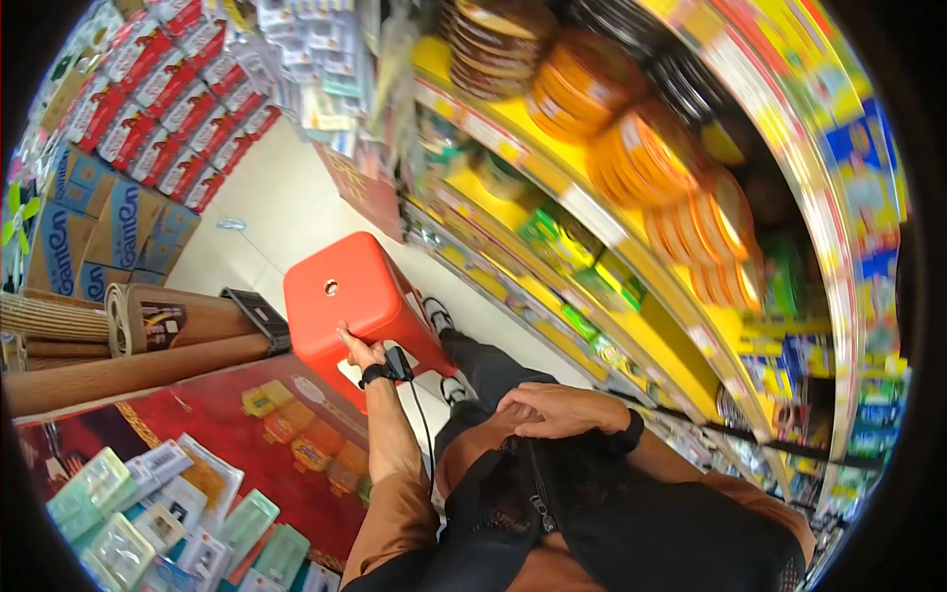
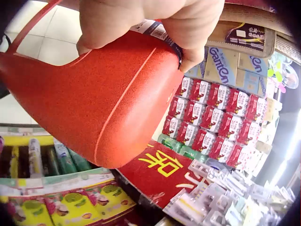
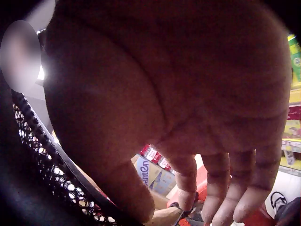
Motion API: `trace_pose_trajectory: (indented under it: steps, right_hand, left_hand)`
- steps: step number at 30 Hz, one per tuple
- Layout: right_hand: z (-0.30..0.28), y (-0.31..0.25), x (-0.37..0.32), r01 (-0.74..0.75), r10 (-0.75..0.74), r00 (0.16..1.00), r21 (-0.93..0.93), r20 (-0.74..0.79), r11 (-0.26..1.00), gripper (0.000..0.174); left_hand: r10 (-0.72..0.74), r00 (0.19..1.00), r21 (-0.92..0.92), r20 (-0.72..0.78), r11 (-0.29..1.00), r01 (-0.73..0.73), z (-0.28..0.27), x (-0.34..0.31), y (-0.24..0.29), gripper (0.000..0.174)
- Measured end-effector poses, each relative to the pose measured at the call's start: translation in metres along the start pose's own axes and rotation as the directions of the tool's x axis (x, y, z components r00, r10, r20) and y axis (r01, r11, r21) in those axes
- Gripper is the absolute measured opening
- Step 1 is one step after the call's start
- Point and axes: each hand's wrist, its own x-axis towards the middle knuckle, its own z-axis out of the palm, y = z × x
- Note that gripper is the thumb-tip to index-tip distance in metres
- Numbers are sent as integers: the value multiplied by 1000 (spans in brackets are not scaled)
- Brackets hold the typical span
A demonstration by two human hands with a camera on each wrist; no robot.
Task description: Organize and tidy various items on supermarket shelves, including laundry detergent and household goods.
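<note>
A red plastic stool (image 1: 345, 266) with a rounded square seat and a small hole in its middle is in front of my body in the head view. My left hand (image 1: 364, 351) grips its near edge. Up close in the left wrist view, the thumb and fingers (image 2: 192, 59) curl over the red stool (image 2: 124, 103), beside a label with a barcode. My right hand (image 1: 564, 410) hangs before my torso with loosely bent fingers and holds nothing. The right wrist view shows its palm (image 3: 178, 89) in shadow, fingers pointing down, part of the stool behind them.
Yellow shelves (image 1: 552, 232) with stacks of orange round goods (image 1: 641, 158) run along the right. Rolled mats (image 1: 158, 321) lie left of the stool, cartons (image 1: 113, 232) behind them. Packaged goods (image 1: 197, 513) sit at the lower left. My shoes (image 1: 439, 314) stand on the pale floor beside the stool.
</note>
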Motion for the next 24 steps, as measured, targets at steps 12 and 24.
trace_pose_trajectory:
  steps: [12, 24]
  right_hand:
    - [82, 37, -149, -68, 67, 996, -19, -53, 998, 40]
    - [87, 175, -243, 182, -176, 979, -46, 104, 982, 36]
  left_hand:
    - [131, 983, 217, 126, 964, -156, -119, -87, -110, 49]
    - [369, 929, -37, -6, 929, -369, -177, -314, -249, 61]
